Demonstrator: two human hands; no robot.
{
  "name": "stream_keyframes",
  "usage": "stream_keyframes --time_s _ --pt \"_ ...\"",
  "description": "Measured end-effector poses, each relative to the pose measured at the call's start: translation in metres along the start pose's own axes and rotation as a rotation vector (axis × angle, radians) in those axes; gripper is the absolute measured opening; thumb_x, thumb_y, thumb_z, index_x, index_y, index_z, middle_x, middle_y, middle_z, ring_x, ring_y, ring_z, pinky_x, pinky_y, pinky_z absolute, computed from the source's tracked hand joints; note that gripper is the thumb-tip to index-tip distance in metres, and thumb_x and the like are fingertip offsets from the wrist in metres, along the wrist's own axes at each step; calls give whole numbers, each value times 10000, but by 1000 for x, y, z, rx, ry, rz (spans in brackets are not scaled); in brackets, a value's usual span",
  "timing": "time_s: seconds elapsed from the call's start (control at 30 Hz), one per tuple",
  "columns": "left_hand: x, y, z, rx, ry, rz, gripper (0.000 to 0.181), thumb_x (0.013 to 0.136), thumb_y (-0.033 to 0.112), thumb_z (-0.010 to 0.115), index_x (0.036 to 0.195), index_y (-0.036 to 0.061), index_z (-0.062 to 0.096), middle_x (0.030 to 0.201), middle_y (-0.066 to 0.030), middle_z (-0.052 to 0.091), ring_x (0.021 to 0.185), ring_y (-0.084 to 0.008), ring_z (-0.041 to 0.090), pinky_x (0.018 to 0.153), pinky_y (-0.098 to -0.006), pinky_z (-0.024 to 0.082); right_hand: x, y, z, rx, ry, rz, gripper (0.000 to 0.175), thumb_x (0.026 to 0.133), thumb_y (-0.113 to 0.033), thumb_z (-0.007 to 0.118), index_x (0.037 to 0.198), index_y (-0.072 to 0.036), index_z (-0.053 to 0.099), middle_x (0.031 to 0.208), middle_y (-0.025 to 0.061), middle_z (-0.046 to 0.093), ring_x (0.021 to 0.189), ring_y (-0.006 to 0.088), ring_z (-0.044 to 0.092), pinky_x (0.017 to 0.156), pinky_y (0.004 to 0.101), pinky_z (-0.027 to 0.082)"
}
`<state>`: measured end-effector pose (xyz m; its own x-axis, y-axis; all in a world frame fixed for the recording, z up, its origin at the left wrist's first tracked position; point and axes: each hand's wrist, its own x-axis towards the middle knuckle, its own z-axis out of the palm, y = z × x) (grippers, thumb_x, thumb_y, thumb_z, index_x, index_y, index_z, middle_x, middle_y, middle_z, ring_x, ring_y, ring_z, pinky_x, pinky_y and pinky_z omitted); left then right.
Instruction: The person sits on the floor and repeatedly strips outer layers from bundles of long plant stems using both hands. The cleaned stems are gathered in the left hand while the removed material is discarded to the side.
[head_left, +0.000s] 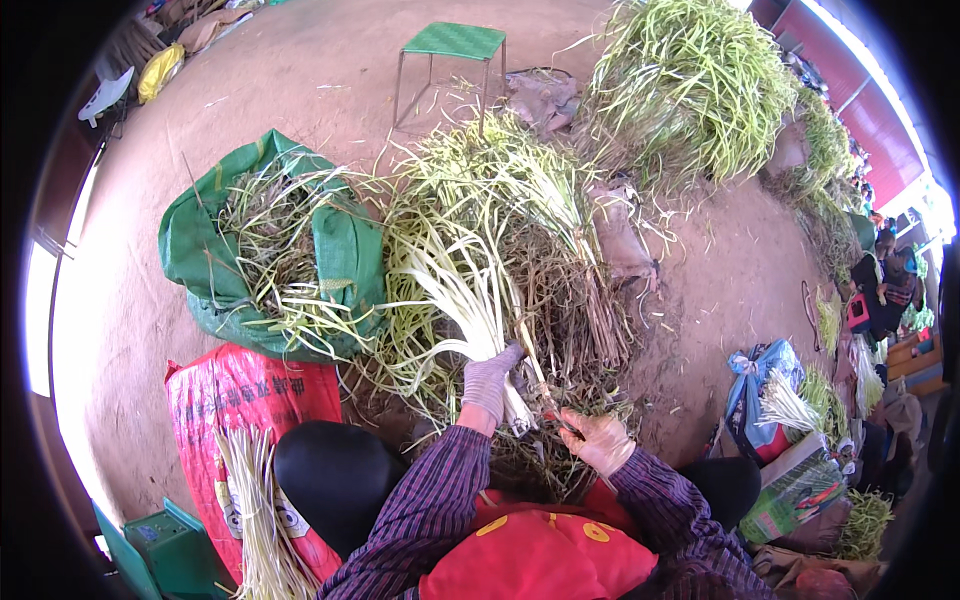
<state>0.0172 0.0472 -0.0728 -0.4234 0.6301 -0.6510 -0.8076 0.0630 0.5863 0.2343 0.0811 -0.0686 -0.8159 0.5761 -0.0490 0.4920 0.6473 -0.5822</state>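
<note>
In my gloved left hand (486, 384) is a bunch of pale, leafy garlic-like stalks (469, 307), leaves fanned away from me and trimmed white ends toward my lap. Beside the bunch, one thin brownish stalk (534, 367) slants down toward my right hand (600, 441). That hand wears a thin, pale glove and pinches at the stalk's lower end; a small reddish bit shows at the fingertips, too small to name. Just beyond both hands lies a heap of uncleaned stalks (540, 172) with brown, root-covered ends (600, 315).
A green woven sack (199, 232) holding leaf scraps stands at left. Cleaned stalks (259, 502) lie on a red printed sack (225, 390) by my left knee. A green-topped stool (454, 41) and a big leafy pile (697, 82) are farther off. People (885, 277) sit at far right.
</note>
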Motion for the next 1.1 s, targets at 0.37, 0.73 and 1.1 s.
stream_keyframes --time_s 0.37,0.73,1.1 --pt "9 -14 -4 284 -57 23 147 755 57 735 824 -26 635 623 -77 612 403 -158 517 377 -285 411 -3 5 1 -106 -159 64 453 883 -404 568 1250 -139 549 854 89 663 606 239 606 541 332 497" --pt "-13 -15 6 203 -247 102 154 774 61 697 905 4 638 638 -38 603 444 -120 533 407 -243 436 90 -11 -1 1292 237 612 195 882 -193 650 1034 -73 627 792 -17 635 496 59 490 451 178 375" --pt "-35 59 7 -217 -67 269 127 840 62 604 929 -11 552 630 -47 573 421 -98 495 409 -254 465 15 59 -15 131 -392 95 190 885 -221 571 981 -58 596 781 85 620 690 199 597 607 320 485"
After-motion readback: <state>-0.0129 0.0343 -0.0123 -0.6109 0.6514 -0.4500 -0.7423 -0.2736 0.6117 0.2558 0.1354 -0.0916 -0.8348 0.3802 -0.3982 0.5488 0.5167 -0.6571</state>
